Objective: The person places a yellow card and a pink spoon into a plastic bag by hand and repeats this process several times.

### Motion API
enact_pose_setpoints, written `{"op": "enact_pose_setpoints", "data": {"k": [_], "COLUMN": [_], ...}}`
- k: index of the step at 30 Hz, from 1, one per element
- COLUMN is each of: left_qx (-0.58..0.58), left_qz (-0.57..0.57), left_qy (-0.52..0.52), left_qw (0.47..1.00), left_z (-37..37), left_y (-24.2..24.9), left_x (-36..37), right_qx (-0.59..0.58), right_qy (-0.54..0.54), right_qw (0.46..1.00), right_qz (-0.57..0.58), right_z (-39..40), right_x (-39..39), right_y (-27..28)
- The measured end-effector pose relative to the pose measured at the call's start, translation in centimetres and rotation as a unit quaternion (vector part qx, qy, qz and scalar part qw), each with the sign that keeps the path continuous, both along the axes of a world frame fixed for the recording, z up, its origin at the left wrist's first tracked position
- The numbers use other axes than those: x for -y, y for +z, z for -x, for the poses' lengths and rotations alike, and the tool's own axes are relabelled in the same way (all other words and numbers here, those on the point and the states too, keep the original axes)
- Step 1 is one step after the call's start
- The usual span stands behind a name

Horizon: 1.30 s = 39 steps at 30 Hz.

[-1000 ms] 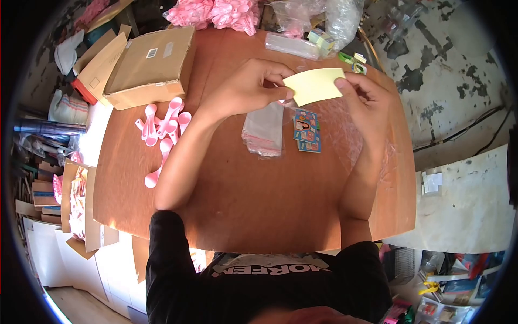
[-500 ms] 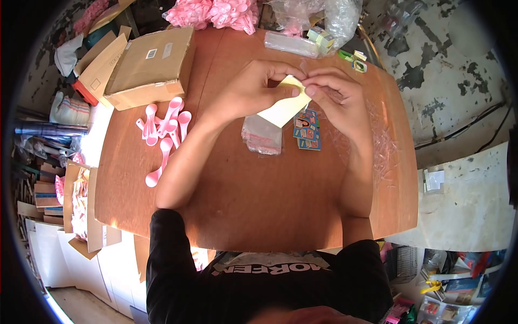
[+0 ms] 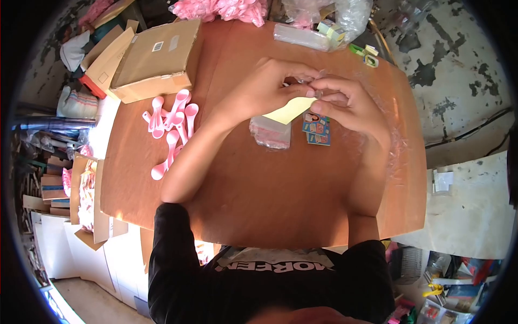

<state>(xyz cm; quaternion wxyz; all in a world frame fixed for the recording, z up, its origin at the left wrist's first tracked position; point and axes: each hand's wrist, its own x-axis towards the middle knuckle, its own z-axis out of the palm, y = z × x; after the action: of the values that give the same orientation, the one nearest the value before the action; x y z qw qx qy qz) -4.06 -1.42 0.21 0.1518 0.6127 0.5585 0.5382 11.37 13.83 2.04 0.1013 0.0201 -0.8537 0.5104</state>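
Now we see both hands raised over the middle of the brown table [image 3: 259, 205], fingertips meeting. Our left hand [image 3: 267, 86] pinches the top edge of a pale yellow card [image 3: 288, 110]; our right hand [image 3: 345, 105] pinches the same edge from the other side, along with what looks like a thin clear plastic sleeve, hard to make out. The card hangs tilted just above a stack of clear zip bags [image 3: 270, 132], with a small pile of printed picture cards [image 3: 317, 129] just beside it on the table. Pink plastic spoons [image 3: 172, 127] lie scattered well to the left, near a closed cardboard box [image 3: 154, 59]. More pink spoons in bags [image 3: 221, 9] and clear packets [image 3: 302, 36] sit at the far edge. Risk, as we judge it: the sleeve mouth is flimsy and nearly invisible, so the card corner could catch and bend or the film could slip from the pinch. A dropped card would land on the picture cards and scatter them.
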Motion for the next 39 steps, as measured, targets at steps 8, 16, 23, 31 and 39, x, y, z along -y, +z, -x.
{"op": "enact_pose_setpoints", "data": {"k": [8,16,23,31,39], "left_qx": [-0.094,-0.130,-0.086,-0.116,-0.066], "left_qz": [-0.030,-0.166,-0.057,-0.114,-0.108], "left_qy": [0.039,0.112,0.237,0.218,0.187], "left_qw": [0.994,0.971,0.966,0.962,0.974], "left_z": [-0.3,-0.3,3.3,0.9,1.1], "left_y": [-1.3,-0.2,1.7,1.9,2.7], "left_x": [-0.5,0.1,2.4,2.9,3.9], "right_qx": [0.068,-0.089,-0.203,-0.123,-0.099], "right_qy": [0.006,-0.075,-0.174,0.099,0.159], "right_qw": [0.997,0.993,0.962,0.982,0.978], "right_qz": [-0.020,-0.002,0.063,-0.100,-0.097], "right_z": [0.2,1.9,4.5,12.8,14.2], "right_x": [-1.5,-0.3,1.7,13.9,17.2], "right_y": [-1.6,-2.1,-3.9,-15.0,-15.9]}}
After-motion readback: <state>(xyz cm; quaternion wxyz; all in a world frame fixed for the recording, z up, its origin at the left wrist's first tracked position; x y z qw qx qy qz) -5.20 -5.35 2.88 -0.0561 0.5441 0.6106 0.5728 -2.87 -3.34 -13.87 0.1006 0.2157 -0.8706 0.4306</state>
